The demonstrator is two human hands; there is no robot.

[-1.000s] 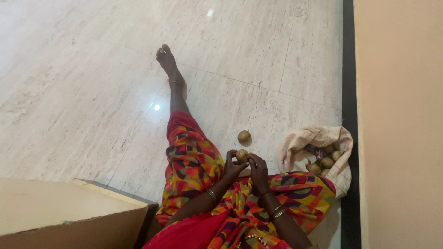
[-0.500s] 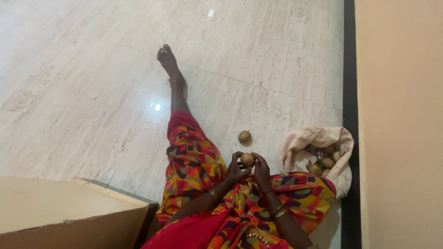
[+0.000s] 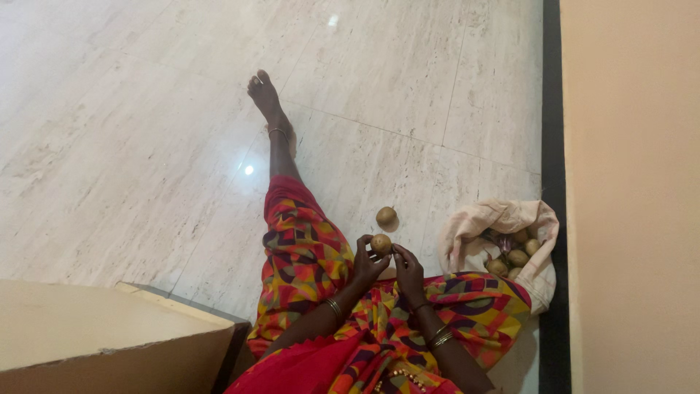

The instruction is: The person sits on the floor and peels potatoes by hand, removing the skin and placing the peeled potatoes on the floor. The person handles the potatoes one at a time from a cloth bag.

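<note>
Sitting on a pale marble floor (image 3: 131, 146), the person has one leg (image 3: 281, 164) stretched out toward the far side, wrapped in a bright red, yellow and purple patterned cloth (image 3: 306, 270). Both hands meet over the lap, and between them is a small round brown fruit (image 3: 380, 244). The left hand (image 3: 367, 264) has its fingers curled up around the fruit's left side, and the right hand (image 3: 408, 271) pinches it from the right with the fingertips, so it's held up off the floor between the two. Bangles sit on both wrists.

Just beyond the hands, a second brown fruit (image 3: 386, 216) lies on the floor by itself, near the held one but not touching it. Off to the right there's an open cream cloth bag (image 3: 503, 219) slumped near the dark strip along the tan wall (image 3: 631, 190), with several more of the same brown fruits (image 3: 516, 257) inside, plus something purplish I can't really make out.

In the near left corner is a cardboard box (image 3: 109, 343), right next to the person's knee.
</note>
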